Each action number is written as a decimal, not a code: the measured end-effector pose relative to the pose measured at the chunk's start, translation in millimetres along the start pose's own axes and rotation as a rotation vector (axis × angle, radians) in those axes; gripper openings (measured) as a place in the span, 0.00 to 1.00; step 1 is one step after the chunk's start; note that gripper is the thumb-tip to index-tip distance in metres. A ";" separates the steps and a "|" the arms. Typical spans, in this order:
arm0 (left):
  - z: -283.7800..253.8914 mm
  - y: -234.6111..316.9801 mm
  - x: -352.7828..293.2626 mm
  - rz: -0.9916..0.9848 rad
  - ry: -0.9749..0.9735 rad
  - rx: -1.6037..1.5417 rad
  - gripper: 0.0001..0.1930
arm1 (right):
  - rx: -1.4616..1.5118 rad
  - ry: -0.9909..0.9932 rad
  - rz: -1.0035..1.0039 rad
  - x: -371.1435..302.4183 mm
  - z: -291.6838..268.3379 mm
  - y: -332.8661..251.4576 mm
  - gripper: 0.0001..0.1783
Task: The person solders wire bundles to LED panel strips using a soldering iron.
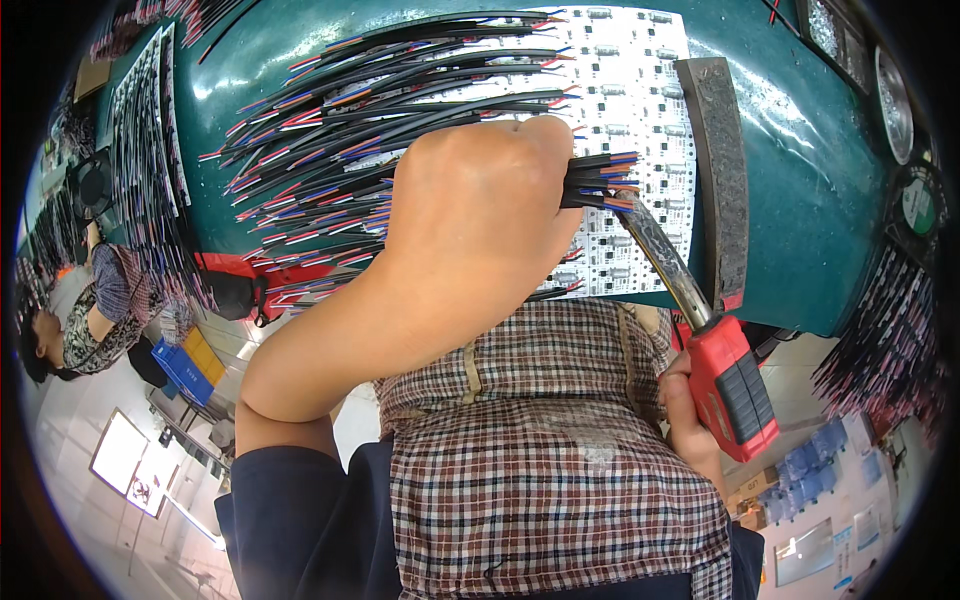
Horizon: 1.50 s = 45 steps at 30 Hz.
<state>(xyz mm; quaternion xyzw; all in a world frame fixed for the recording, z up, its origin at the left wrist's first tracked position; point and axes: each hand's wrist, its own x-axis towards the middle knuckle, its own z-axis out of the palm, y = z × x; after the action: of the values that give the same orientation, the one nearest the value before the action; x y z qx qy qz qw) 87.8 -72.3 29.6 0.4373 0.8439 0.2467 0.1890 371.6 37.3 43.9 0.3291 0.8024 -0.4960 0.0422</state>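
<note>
My left hand (485, 190) is closed around a bundle of black cables (592, 182) whose stripped coloured ends point right. In my right hand (687, 415), at the lower right, is a red and black soldering iron (733, 390). Its long metal shaft slants up and left, and the tip meets or nearly meets the lowest wire ends of the bundle; contact cannot be told. Underneath lies a white sheet of circuit boards (655, 130) with rows of small parts. More black cables (400, 85) with red, white and blue ends lie across its left side.
A dark, rough bar (722, 180) lies along the sheet's right edge on the green table (790, 200). Cable bunches (885, 350) hang at the far right, and a cable-covered board (150, 150) stands left. A round metal dish (893, 105) sits upper right. Another person (95, 310) is at far left.
</note>
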 end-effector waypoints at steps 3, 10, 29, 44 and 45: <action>0.0 0.0 0.8 0.002 -0.002 0.008 0.09 | 0.032 -0.036 0.058 -0.5 1.9 0.8 0.13; -2.5 0.3 1.6 0.005 -0.024 0.031 0.09 | -0.027 -0.004 0.045 -5.6 -5.2 -1.5 0.12; -11.1 -9.1 2.5 -0.025 -0.046 -0.033 0.09 | 0.244 0.006 0.178 -11.0 -0.3 -5.9 0.11; 12.1 1.3 -27.8 -0.101 0.044 -0.122 0.08 | 0.077 0.060 0.066 -18.7 3.9 5.1 0.16; 13.9 1.3 -27.1 -0.102 0.043 -0.121 0.08 | 0.079 0.058 0.066 -18.4 4.9 6.6 0.16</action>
<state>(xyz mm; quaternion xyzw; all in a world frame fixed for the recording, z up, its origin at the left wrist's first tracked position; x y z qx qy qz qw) 110.8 -90.7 21.9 0.3760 0.8526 0.2966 0.2091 388.5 26.3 43.6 0.3710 0.7720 -0.5157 0.0221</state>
